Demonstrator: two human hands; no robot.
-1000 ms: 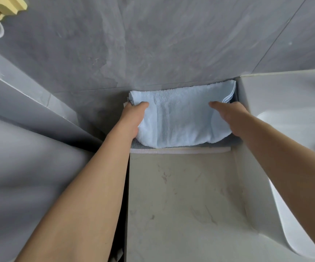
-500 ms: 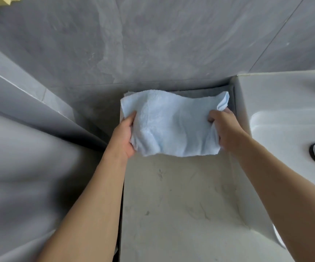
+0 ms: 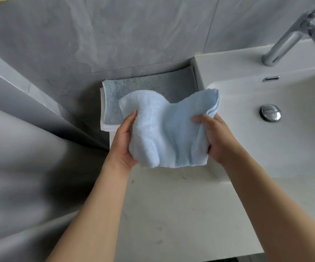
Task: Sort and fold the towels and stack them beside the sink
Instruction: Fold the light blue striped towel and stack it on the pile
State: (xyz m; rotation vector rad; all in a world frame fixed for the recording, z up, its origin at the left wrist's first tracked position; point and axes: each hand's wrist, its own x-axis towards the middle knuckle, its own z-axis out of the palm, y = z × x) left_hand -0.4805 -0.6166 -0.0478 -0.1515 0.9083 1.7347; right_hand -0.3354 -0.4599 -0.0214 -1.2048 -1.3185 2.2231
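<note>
A folded light blue towel [image 3: 169, 129] hangs between my two hands above the pale marble counter [image 3: 181, 214]. My left hand [image 3: 123, 142] grips its left edge and my right hand [image 3: 216, 138] grips its right edge, fingers curled into the cloth. Behind it, against the wall, a folded grey towel [image 3: 145, 91] lies flat on top of a white towel [image 3: 104, 127], of which only an edge shows. The white sink [image 3: 285, 129] is on the right, touching the stack's right side.
A chrome tap [image 3: 289, 40] stands at the back of the sink, with a chrome drain plug [image 3: 270, 112] in the basin. Grey tiled wall [image 3: 115, 35] rises behind the counter. A grey slanted surface [image 3: 20, 157] borders the counter on the left.
Both hands gripped the light blue towel where it lay on the stack, lifted it and pulled it toward me, uncovering the grey towel. My view shifted right, showing the tap.
</note>
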